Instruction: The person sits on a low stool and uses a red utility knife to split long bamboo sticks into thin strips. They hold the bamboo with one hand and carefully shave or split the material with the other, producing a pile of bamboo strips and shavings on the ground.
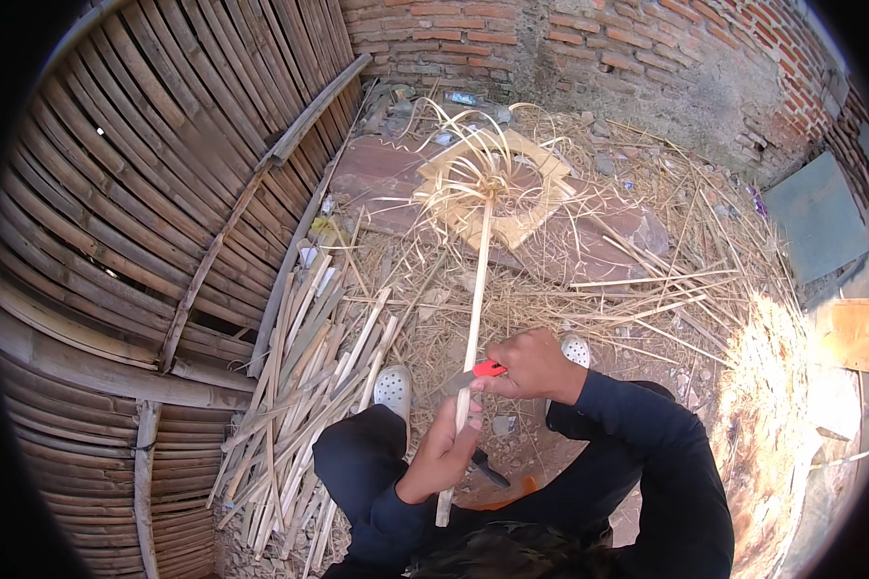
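Observation:
My left hand (444, 446) is closed round the lower part of a long pale bamboo stick (480, 280), whose near end sticks out below my fist. In my right hand (533, 364) is a knife with a red handle (490, 369). Its blade, partly hidden, lies against the stick just above my left fingers. The stick runs away from me to a cluster of curled bamboo shavings (468, 159) at its far end. That end is over a square wooden board with a round hole (543, 159), which rests on a reddish-brown slab (367, 183).
A pile of split bamboo strips (294, 415) lies left of my feet, beside a bamboo slat wall (116, 193). Thin strips and shavings cover the ground to the right. A brick wall (454, 43) stands at the back. A dark-handled tool (490, 470) lies below my hands.

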Motion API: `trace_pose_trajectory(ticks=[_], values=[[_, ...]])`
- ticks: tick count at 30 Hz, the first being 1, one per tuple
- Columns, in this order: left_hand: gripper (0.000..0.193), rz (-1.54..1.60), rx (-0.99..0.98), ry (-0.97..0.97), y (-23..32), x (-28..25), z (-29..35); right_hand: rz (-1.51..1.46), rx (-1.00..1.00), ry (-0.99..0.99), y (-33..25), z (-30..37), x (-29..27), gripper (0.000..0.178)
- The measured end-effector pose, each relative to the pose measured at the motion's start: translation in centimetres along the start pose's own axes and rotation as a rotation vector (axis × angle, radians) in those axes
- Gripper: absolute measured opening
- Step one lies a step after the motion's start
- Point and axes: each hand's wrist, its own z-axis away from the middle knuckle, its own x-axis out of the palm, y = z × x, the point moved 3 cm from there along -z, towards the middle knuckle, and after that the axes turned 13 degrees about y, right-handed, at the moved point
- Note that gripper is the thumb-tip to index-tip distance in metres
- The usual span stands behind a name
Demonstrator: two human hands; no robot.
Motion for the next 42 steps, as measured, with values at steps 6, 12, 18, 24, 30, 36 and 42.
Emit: trace_pose_trajectory(ticks=[6,12,18,24,30,36,42], values=[[0.022,-0.164,0.126,-0.046,0.3,0.3,0.7,0.109,0.196,0.199,6.6,-3.0,-0.8,0.059],[0.027,-0.204,0.068,-0.063,0.0,-0.6,1.2,0.073,0.127,0.112,3.2,-1.3,0.1,0.061],[0.031,-0.330,0.116,-0.015,1.0,-0.8,1.2,0.146,-0.051,0.185,3.8,-2.2,0.9,0.063],[0.030,-0.274,0.125,-0.017,1.5,-0.5,1.2,0.161,-0.064,0.276,5.0,-3.3,1.1,0.065],[0.032,-0.198,0.048,-0.193,1.1,0.8,2.7,0.112,0.546,0.323,13.5,-3.2,0.0,0.061],[0.033,-0.217,0.031,-0.238,0.6,0.5,2.5,-0.080,0.549,0.427,12.3,-3.4,-2.7,0.056],[0.033,-0.041,-0.019,-0.105,0.7,-0.5,1.7,0.092,0.205,0.137,5.5,-3.2,-0.2,0.062]])
